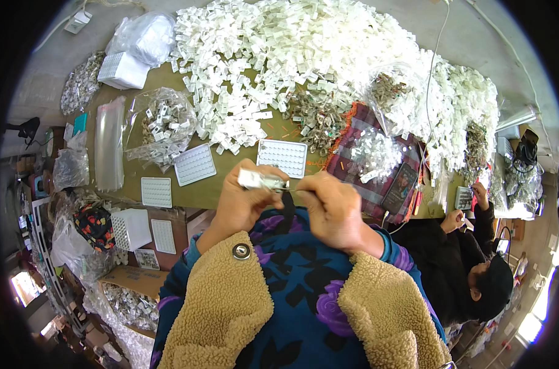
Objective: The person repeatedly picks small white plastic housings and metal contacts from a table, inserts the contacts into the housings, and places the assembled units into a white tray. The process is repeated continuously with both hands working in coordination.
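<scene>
My left hand (237,203) is closed on a small white plastic piece (255,179) with a darker, metallic-looking end facing right. Close by on its right, my right hand (332,206) has thumb and forefinger pinched together at that end. Whatever sits between those fingertips is too small to make out. Just beyond my hands lies a white tray (282,158) with rows of round hollows, and a second white tray (194,164) is left of it. A third such tray (156,192) lies nearer the table's left front edge.
A big heap of white plastic pieces (304,43) covers the far table. Darker small parts (319,117) lie before it. On the right, a plaid cloth (359,135) bears clear pieces and a phone (399,187). A co-worker (458,258) sits at right. Bagged parts (162,123) stand left.
</scene>
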